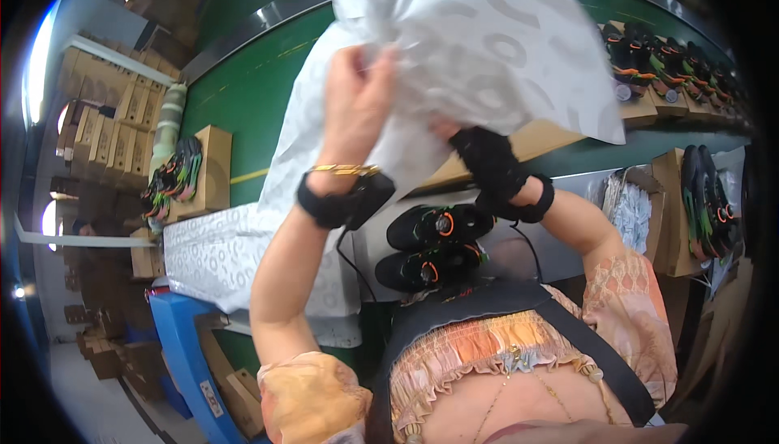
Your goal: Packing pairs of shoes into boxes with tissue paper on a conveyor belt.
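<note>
A large white sheet of wrapping paper (519, 47) with grey ring and bar shapes is lifted and bunched in front of me. My left hand (357, 103) is closed on its gathered middle, thumb and fingers pinched together. Lower and to the right, my right hand (487, 156), in a black fingerless glove, has its curled fingertips at the paper's creased part; some fingers are hidden. Between my forearms, a pair of black shoes (438, 245) with orange loops lies on the grey work surface close to my body.
A stack of the same patterned paper (211, 253) lies at left. Beyond it, shoes (177, 172) lean by a cardboard box (215, 164) on the green conveyor (264, 91). Several shoes on boxes (665, 67) line the far right. A blue frame (182, 355) stands at lower left.
</note>
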Action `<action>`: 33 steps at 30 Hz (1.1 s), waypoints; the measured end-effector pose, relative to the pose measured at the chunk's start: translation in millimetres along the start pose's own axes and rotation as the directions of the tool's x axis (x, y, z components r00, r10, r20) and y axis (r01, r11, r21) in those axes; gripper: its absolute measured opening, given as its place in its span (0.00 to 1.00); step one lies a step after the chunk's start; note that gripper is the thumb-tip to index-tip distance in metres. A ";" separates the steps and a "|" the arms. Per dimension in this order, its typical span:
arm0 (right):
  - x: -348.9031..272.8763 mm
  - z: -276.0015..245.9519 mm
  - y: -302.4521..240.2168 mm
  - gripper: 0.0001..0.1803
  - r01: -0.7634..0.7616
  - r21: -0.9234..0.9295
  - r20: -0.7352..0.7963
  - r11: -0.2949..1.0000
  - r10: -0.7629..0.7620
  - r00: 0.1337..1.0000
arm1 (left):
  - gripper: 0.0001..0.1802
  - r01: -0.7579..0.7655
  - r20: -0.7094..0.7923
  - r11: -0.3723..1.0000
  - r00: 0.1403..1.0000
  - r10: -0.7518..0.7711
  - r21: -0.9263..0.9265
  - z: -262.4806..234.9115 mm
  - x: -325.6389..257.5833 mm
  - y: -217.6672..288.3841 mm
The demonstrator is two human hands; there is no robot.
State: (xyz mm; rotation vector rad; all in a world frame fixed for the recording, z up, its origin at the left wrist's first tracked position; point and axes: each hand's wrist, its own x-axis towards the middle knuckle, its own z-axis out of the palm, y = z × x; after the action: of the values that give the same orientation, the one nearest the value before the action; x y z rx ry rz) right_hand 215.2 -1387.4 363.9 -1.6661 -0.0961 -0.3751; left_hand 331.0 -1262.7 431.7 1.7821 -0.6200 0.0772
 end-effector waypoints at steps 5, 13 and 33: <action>44.2 -111.4 69.5 0.19 -0.417 -0.343 -0.645 0.842 0.112 0.756 | 0.41 -0.422 0.170 0.777 0.905 0.389 0.467 56.8 -2.0 -23.5; -28.7 -295.1 143.1 0.25 -0.763 -0.503 -0.845 0.406 -0.047 0.533 | 0.35 -0.311 0.493 0.474 0.805 -0.329 0.824 16.3 -47.2 -140.7; -130.8 16.3 77.5 0.07 0.619 -0.655 0.638 0.434 -0.120 0.760 | 0.18 0.597 0.012 0.733 0.778 -0.629 -0.325 -0.4 -61.9 -253.1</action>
State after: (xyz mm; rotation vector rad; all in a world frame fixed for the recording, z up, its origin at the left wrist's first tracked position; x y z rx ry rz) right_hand 116.7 -1361.8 249.8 -2.7386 -0.8543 -0.3298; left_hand 390.8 -1196.4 186.9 1.5756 0.0643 -0.3724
